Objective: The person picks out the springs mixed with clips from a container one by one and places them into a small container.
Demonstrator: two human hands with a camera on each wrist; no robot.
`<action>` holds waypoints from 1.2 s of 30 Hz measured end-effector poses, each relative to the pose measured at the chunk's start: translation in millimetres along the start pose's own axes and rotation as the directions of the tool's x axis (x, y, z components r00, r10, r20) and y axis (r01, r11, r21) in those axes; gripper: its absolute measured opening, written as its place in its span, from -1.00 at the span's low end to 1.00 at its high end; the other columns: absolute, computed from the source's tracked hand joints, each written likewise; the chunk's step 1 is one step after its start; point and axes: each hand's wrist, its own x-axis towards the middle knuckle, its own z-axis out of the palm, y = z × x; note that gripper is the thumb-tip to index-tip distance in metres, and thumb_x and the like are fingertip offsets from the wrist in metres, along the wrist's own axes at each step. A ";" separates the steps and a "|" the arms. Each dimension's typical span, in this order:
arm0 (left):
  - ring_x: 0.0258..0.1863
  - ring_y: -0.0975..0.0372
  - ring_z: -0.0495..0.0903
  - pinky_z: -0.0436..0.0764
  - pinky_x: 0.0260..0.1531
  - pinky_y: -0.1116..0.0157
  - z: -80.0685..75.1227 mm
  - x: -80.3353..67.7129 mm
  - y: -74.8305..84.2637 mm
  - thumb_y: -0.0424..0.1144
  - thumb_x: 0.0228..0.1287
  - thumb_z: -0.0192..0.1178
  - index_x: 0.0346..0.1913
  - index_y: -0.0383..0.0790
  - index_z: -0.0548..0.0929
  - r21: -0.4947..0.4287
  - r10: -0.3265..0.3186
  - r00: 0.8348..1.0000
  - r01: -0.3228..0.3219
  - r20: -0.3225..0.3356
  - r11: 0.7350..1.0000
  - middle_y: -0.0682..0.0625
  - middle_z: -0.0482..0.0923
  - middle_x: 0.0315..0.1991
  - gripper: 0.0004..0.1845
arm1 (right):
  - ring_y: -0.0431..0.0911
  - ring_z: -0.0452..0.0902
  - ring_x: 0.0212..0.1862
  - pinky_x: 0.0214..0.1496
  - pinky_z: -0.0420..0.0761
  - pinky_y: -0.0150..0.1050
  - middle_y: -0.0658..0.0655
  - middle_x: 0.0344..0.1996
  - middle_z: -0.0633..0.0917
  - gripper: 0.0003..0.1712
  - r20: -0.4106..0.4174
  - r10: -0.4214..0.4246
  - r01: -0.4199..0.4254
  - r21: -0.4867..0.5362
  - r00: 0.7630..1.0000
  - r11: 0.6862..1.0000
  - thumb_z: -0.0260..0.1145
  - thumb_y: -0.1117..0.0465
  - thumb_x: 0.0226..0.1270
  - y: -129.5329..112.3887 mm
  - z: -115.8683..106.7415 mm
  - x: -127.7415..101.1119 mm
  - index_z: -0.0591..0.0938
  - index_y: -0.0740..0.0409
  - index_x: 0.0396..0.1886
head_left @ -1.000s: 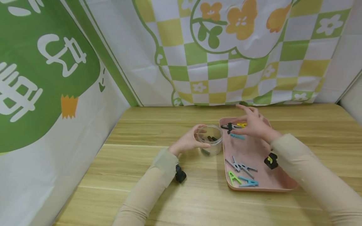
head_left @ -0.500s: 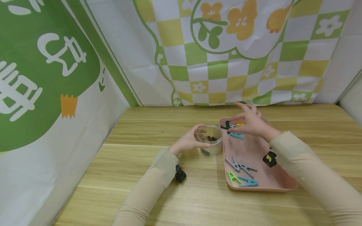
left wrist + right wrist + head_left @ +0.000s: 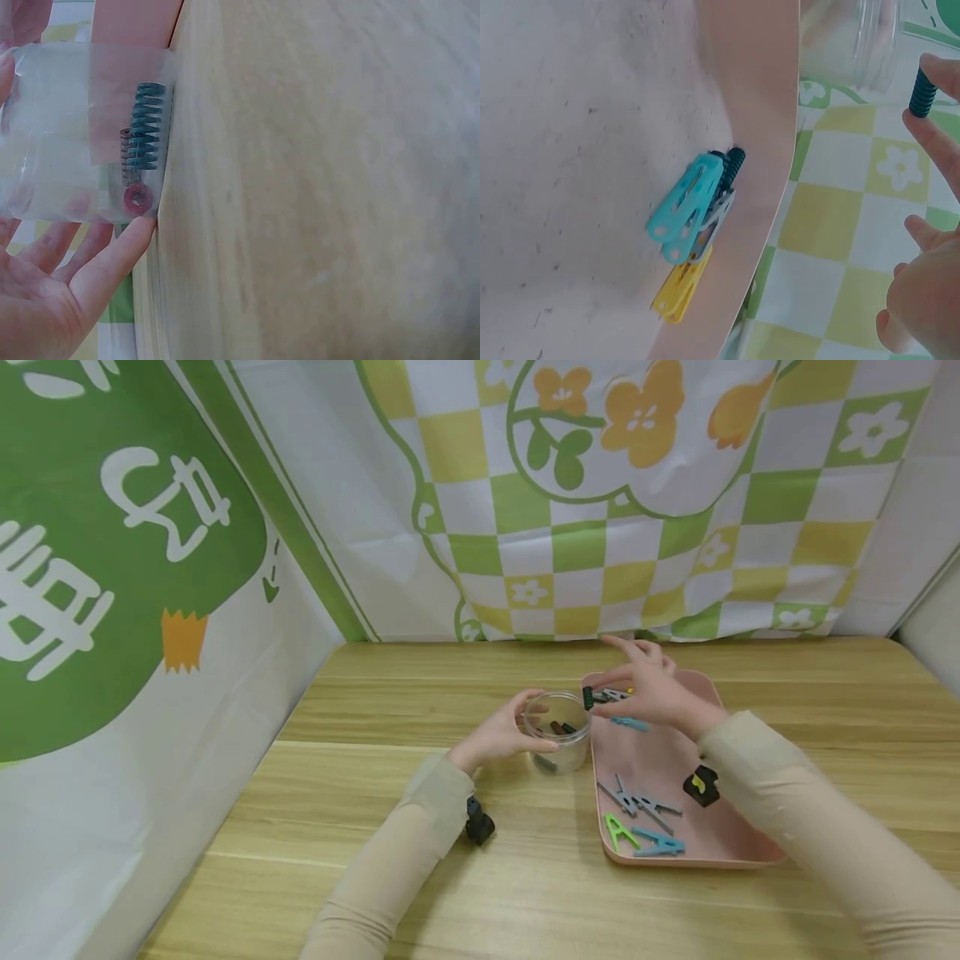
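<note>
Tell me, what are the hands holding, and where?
The right hand pinches a dark green spring at one end. The left hand grips the clear jar round its side.

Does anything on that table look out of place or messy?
Nothing is spilled or broken. The one oddity is a dark spring lying among the clothespins in the pink tray, while other springs sit in the clear jar.

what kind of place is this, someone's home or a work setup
Probably a staged tabletop sorting station, not a lived-in room: a wooden table walled by printed cloth backdrops, with a pink tray of clothes pegs and a clear jar.
</note>
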 end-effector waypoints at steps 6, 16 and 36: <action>0.03 0.12 0.50 0.52 -0.02 0.16 -0.2 -0.6 0.8 -0.23 0.12 0.38 0.44 0.01 0.11 0.001 -0.005 1.000 0.005 0.003 1.000 -0.13 0.27 0.36 -0.13 | 0.35 -0.38 0.42 0.26 -0.34 0.40 0.21 0.49 -0.04 -0.59 -0.003 0.000 0.000 -0.035 1.000 0.999 0.41 0.05 0.15 -6.3 6.0 2.8 0.69 0.08 -0.01; 0.07 0.11 0.48 0.51 0.00 0.12 -0.4 -0.3 1.5 -0.20 0.12 0.38 0.44 0.03 0.11 -0.004 -0.014 1.000 0.014 0.009 1.000 -0.10 0.27 0.36 -0.13 | 0.37 -0.33 0.41 0.24 -0.30 0.41 0.22 0.48 0.00 -0.53 -0.010 -0.032 0.032 -0.041 0.999 0.999 0.44 -0.04 0.09 -8.5 17.2 7.8 0.70 0.09 -0.03; 0.12 0.08 0.45 0.50 0.03 0.10 -1.4 -0.1 -0.1 -0.19 0.12 0.38 0.43 0.04 0.12 -0.004 -0.017 1.000 0.017 0.010 1.000 -0.06 0.29 0.35 -0.14 | 0.39 -0.33 0.40 0.22 -0.29 0.44 0.26 0.48 0.00 -0.61 0.000 -0.053 0.053 -0.035 0.999 0.998 0.44 0.05 0.11 -13.1 20.2 10.1 0.71 0.07 -0.06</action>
